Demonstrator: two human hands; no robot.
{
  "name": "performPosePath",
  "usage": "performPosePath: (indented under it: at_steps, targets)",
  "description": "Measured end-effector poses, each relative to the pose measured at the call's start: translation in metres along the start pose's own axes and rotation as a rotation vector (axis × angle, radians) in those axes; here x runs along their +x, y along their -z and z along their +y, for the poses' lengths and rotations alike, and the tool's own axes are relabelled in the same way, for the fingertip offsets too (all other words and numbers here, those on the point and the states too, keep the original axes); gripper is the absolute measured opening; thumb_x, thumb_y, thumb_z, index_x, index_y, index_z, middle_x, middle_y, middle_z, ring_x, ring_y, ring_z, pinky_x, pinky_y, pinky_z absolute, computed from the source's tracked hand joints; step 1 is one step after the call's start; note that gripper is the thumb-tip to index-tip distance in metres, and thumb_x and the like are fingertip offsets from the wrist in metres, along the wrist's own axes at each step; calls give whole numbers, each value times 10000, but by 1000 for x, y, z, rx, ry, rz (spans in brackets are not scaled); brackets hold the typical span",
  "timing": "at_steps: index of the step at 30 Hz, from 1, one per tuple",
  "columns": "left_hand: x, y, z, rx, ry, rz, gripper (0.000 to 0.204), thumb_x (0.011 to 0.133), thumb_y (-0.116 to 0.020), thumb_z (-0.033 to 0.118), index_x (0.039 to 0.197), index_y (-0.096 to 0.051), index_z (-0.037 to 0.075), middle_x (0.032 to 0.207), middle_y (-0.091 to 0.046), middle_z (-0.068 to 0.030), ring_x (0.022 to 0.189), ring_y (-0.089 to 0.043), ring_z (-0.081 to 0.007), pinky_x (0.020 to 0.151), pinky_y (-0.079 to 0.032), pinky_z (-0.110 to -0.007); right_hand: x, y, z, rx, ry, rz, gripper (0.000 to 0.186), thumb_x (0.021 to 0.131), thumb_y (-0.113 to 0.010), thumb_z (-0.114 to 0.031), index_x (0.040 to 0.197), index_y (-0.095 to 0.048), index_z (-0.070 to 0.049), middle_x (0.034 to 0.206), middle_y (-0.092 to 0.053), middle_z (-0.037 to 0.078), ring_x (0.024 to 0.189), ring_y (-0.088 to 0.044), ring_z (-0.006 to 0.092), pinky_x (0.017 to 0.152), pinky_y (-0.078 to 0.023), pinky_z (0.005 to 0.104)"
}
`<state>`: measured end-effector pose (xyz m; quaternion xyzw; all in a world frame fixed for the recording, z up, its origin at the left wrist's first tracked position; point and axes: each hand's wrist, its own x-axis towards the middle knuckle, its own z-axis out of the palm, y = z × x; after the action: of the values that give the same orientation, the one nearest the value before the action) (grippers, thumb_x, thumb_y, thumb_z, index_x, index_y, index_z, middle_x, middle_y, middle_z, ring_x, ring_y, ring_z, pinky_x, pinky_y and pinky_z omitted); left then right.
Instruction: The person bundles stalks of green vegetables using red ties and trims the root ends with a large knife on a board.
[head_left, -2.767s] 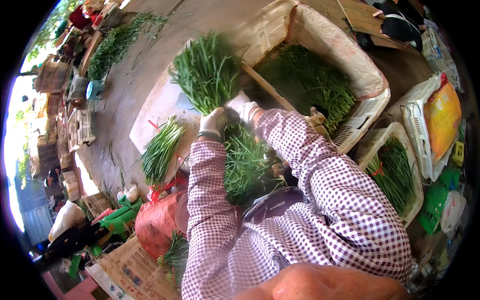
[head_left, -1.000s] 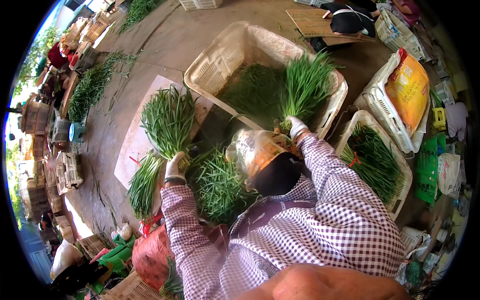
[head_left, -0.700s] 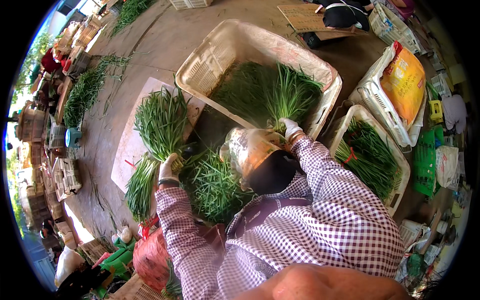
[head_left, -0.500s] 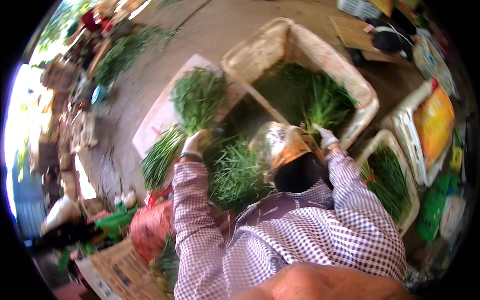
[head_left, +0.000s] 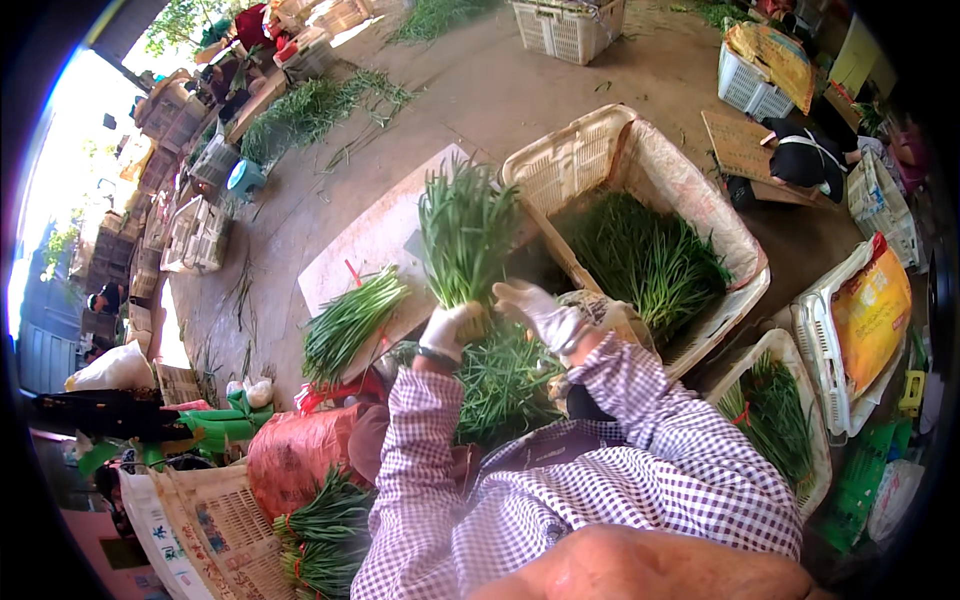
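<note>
My gloved left hand (head_left: 452, 325) grips the base of an upright bunch of long green leaves (head_left: 464, 225). My gloved right hand (head_left: 535, 315) is just right of it, fingers stretched toward the bunch with nothing held. A tied bundle (head_left: 350, 325) lies on a pale board (head_left: 355, 225) to the left. Loose greens (head_left: 505, 385) lie beneath my hands. The large crate (head_left: 560, 145) holds more greens (head_left: 660, 260). A plastic-covered thing (head_left: 600, 307) is partly hidden by my right arm.
A narrow crate of tied bunches (head_left: 762, 410), yellow-bagged crates (head_left: 865, 320) and cardboard (head_left: 735, 140) stand right. A red sack (head_left: 290, 460), tied bunches (head_left: 325, 530) and flattened baskets (head_left: 205, 515) are lower left. Stacked crates (head_left: 160, 130) and scattered greens (head_left: 290, 120) line the far left.
My right hand has let go of the bunch in the large crate and moved left toward my left hand, which has shifted right with its bunch. The head view has also shifted.
</note>
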<state>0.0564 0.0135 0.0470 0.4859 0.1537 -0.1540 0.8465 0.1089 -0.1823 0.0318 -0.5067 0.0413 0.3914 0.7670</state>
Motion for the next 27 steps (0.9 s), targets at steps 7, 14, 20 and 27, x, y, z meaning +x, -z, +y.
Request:
performPosePath:
  at_steps: [7,14,20,27]
  targets:
    - [-55,-49,-60,1052,-312,414,1010,641,-818,185,1471,-258,57,1157,-634,-201,1007,-657,-313,858,-522,-374,25,-1,22,513,2,-226,487,839,-736,-362,1171,-601,-32,1076,-666,60,943,-632,176,859,-505,329]
    - [-86,-37,-82,1081,-416,332,1095,590,-839,195,1493,-230,87,1261,-548,-213,1094,-587,-368,911,-496,-413,12,-1,33,405,158,-101,261,818,-697,-123,1054,-670,-15,977,-697,77,849,-659,182,800,-532,322]
    - [-79,-24,-60,1112,-714,233,1105,463,-912,262,1385,-354,18,1279,-468,-198,1200,-460,-339,1033,-378,-438,-23,-33,2,256,324,-65,303,785,-722,-44,1079,-664,-1,989,-689,58,857,-645,157,815,-525,305]
    - [-56,-51,7,273,-612,-25,906,661,-850,-9,1377,-294,17,1217,-544,-130,1008,-610,-201,807,-559,-300,11,-33,6,-382,682,-274,489,771,-749,-50,1222,-571,10,1109,-650,74,979,-606,141,868,-506,304]
